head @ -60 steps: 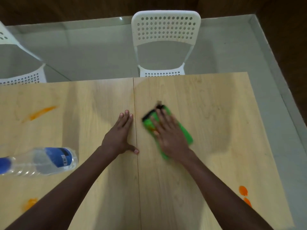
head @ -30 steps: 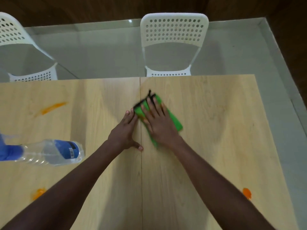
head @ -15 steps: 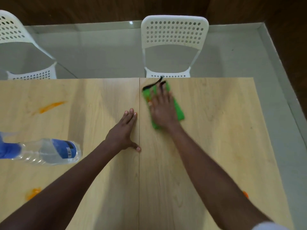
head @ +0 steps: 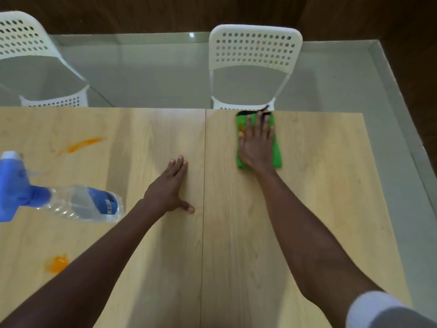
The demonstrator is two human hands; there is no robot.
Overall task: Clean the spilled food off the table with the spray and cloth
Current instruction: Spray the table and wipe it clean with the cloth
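While the right hand (head: 256,144) presses flat, fingers spread, on the folded green cloth (head: 276,153) at the table's (head: 319,197) far edge, the left hand (head: 169,190) rests open and empty, palm down beside the centre seam. Right half appears wiped clean. Outstanding: an orange streak (head: 82,145) and an orange blob (head: 57,266) on the left half. Spray bottle (head: 71,203) lies on its side between them, ungripped. Task judged roughly half complete.
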